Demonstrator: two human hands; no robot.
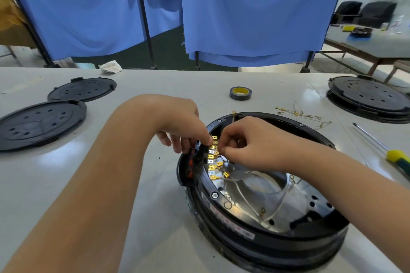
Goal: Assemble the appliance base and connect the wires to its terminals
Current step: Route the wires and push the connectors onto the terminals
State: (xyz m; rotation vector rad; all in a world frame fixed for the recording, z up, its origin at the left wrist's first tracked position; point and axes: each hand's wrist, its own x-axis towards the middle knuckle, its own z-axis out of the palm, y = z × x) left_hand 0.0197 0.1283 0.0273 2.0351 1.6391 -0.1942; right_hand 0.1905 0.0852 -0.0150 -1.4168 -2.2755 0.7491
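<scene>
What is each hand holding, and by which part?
Right hand pinches a brass wire connector at the terminals; left hand steadies the appliance base rim there.

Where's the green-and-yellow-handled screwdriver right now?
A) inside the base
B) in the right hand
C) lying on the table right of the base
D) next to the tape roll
C: the screwdriver lies on the table right of the appliance base, untouched; both the left hand and the right hand are at the terminals.

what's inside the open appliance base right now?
Inside the appliance base: a shiny metal plate, thin wires with ring lugs, and a row of brass terminals. The left hand and right hand cover the upper terminals.
</scene>
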